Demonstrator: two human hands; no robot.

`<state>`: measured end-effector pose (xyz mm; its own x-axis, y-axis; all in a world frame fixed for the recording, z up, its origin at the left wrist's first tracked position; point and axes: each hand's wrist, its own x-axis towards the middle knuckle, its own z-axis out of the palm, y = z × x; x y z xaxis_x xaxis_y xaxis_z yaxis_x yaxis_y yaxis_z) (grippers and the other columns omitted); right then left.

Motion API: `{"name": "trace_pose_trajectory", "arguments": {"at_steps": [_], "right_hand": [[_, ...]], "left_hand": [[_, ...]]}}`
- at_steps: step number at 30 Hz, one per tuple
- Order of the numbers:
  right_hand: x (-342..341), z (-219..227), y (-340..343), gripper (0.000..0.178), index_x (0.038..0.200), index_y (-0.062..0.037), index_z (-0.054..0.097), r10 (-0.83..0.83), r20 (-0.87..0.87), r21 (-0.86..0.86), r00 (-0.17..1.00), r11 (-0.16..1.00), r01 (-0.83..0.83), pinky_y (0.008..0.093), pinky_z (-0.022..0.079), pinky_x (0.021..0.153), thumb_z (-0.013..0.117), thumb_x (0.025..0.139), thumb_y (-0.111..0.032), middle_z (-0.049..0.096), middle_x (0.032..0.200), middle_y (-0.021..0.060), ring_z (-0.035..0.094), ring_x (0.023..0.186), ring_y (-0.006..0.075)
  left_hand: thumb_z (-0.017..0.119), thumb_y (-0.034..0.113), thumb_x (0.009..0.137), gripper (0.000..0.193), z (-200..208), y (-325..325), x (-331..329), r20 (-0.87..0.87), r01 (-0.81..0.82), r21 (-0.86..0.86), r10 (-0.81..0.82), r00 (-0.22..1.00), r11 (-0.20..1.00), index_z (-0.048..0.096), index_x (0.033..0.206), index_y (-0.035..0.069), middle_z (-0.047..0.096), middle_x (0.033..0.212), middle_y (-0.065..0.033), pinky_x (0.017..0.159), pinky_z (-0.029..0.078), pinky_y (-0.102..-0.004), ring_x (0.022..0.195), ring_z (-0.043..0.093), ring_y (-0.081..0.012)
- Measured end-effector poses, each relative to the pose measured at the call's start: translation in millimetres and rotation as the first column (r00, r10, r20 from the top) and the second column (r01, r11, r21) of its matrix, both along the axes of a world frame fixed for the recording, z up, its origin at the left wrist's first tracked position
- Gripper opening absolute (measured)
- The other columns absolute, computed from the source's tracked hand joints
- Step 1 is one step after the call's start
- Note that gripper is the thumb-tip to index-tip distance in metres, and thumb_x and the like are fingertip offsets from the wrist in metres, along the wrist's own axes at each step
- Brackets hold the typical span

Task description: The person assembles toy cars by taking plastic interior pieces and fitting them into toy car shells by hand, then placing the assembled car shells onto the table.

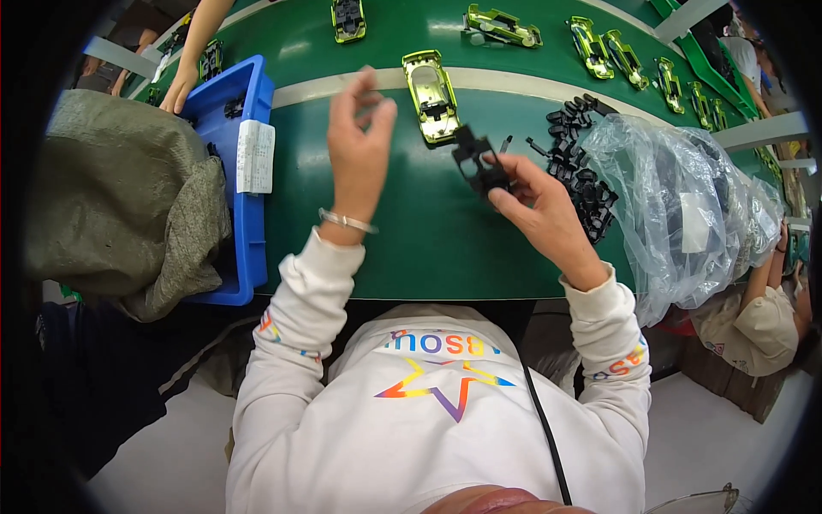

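Observation:
My right hand point(544, 206) grips a black plastic frame-like part point(479, 163) with cut-out openings, thumb on the near side and fingers behind. Just beyond it lies a shiny yellow-green toy car body shell point(432, 107), with black pieces inside its near end. To the left of that shell, my left hand point(361, 137) is raised over the table, slightly blurred, holding nothing, its fingers loosely bent and apart. A heap of black plastic parts point(591, 193) sits to the right of my right hand.
A blue bin point(251, 223) and a drab cloth sack point(120, 188) stand at left, where another person's hand point(178, 90) reaches in. A clear plastic bag point(685, 206) of black parts lies at right. Several green car shells point(591, 50) rest along the far green surface point(411, 34).

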<state>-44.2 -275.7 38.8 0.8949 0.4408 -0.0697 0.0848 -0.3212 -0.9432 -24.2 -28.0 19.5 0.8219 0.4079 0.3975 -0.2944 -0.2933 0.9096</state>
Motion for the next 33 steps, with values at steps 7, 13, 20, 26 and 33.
{"name": "trace_pose_trajectory", "arguments": {"at_steps": [7,13,20,26,33], "right_hand": [[-28,14,12,0.049,0.128,-0.0017,0.057,0.139,0.125,-0.453,0.982,0.889,-0.068,0.0381,0.05,0.058,0.073,0.086,-0.023,0.063,0.072,0.014,0.061,0.06,0.0311],[-13,38,22,0.041,0.127,-0.0067,0.06,0.442,0.523,-0.633,0.728,0.774,-0.015,0.0386,0.051,0.078,0.064,0.087,-0.015,0.066,0.11,0.0106,0.064,0.094,0.0291],[15,25,35,0.041,0.124,-0.0066,0.061,0.733,0.593,-0.679,0.333,0.678,-0.281,0.037,0.047,0.09,0.059,0.083,-0.009,0.062,0.124,0.0074,0.056,0.113,0.0273],[27,36,25,0.064,0.133,-0.0067,0.05,0.473,0.523,-0.569,0.709,0.813,-0.123,0.0391,0.048,0.081,0.079,0.077,-0.016,0.063,0.098,0.0109,0.059,0.09,0.0287],[35,21,53,0.056,0.133,-0.0079,0.051,0.156,0.372,-0.213,0.915,0.974,-0.079,0.0368,0.053,0.074,0.076,0.084,-0.019,0.064,0.103,0.0127,0.064,0.09,0.026]], "left_hand": [[0.068,0.047,0.08,0.057,-14,-4,58,-0.41,0.069,0.524,0.181,0.894,0.849,0.064,0.109,-0.002,0.063,0.11,-0.0192,0.084,0.051,-0.0461,0.099,0.062,-0.0373],[0.062,0.027,0.082,0.034,-18,2,61,-0.41,0.06,0.433,0.138,0.901,0.9,0.068,0.101,0.0,0.072,0.092,-0.019,0.081,0.053,-0.0439,0.089,0.068,-0.038],[0.057,0.009,0.084,0.03,-26,30,30,-0.325,0.08,-0.583,-0.322,0.889,0.808,0.063,0.109,-0.005,0.072,0.101,-0.0159,0.072,0.054,-0.031,0.081,0.068,-0.0206],[0.04,0.013,0.092,0.039,-16,42,7,-0.082,0.15,-0.864,-0.429,0.9,0.48,0.049,0.127,-0.001,0.067,0.105,-0.018,0.079,0.058,-0.0393,0.095,0.067,-0.0271],[0.038,0.022,0.099,0.039,-21,27,6,0.038,0.182,-0.93,-0.409,0.912,0.318,0.046,0.133,0.006,0.06,0.124,-0.0212,0.097,0.051,-0.0534,0.116,0.06,-0.0377]]}}
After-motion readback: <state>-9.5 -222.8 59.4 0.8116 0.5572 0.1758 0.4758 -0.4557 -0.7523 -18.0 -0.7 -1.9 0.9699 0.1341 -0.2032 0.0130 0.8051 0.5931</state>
